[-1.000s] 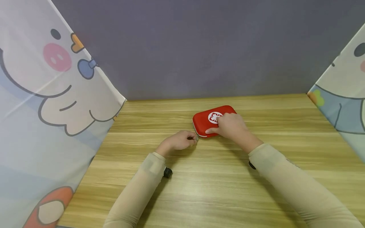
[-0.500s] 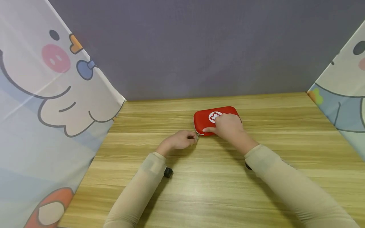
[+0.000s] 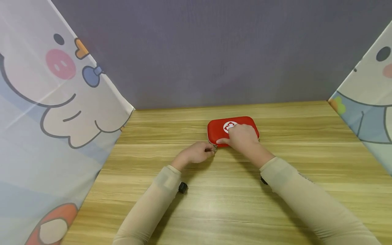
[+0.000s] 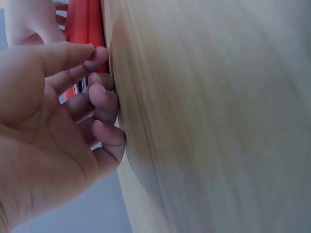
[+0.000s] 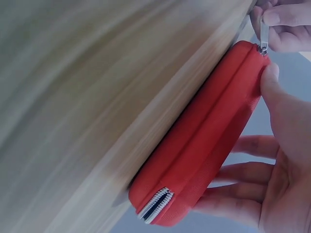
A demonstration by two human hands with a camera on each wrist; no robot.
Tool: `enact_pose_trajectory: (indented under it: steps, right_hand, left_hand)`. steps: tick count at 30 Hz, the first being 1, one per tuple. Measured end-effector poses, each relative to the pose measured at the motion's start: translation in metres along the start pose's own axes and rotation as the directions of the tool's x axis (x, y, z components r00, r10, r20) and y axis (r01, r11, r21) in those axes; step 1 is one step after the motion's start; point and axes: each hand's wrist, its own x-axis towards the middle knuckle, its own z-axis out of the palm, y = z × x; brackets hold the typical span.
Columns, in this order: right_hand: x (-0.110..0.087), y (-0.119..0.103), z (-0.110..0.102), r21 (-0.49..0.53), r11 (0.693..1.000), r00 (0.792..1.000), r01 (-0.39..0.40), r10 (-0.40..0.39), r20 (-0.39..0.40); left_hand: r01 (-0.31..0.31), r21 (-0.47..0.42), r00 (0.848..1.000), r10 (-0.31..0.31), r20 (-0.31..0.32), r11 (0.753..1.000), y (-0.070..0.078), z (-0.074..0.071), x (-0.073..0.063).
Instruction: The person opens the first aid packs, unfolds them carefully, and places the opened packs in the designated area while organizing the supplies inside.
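A red zippered case [image 3: 217, 131] with a white round emblem lies flat on the wooden table. My left hand [image 3: 197, 152] pinches the metal zipper pull [image 5: 264, 35] at the case's near left corner, thumb against fingers. The left wrist view shows the other fingers of that hand loosely curled by the tabletop. My right hand [image 3: 243, 137] holds the case from above, thumb along the near edge and fingers across the top; the fingertips are hidden. In the right wrist view, zipper teeth [image 5: 155, 206] with a dark gap between them show at the case's other end.
The wooden table [image 3: 214, 204] reaches back to a grey panel [image 3: 214, 51]. Cartoon-printed cloths stand at the left [image 3: 61, 102] and right [image 3: 367, 102]. A small black device [image 3: 182, 187] sits at the left wrist.
The case has turned slightly clockwise under my right hand, so its long edge lies more level. My left hand keeps its pinch on the zipper pull and has shifted slightly right.
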Motion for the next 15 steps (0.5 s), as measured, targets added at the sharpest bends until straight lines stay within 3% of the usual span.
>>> enact_pose_trajectory:
  steps: [4,7,11,15]
  right_hand:
    - [-0.001,0.003,0.0,-0.007,1.0,1.0,0.005,-0.005,0.005]
    - [-0.001,0.007,0.001,0.012,1.0,1.0,0.016,-0.017,0.01]
    - [-0.002,0.017,0.005,0.068,0.996,0.998,0.062,-0.063,0.026]
    - [-0.003,0.033,0.008,0.213,0.973,0.989,0.085,-0.108,0.101]
  left_hand:
    - [0.014,-0.027,0.999,-0.013,0.041,1.0,0.001,-0.005,-0.001]
    - [0.067,-0.061,0.995,-0.062,0.083,0.996,0.0,-0.011,-0.003]
    - [0.206,-0.084,0.977,-0.2,0.073,0.975,-0.005,-0.021,-0.006]
    - [0.333,-0.097,0.943,-0.332,0.021,0.938,-0.009,-0.027,-0.007]
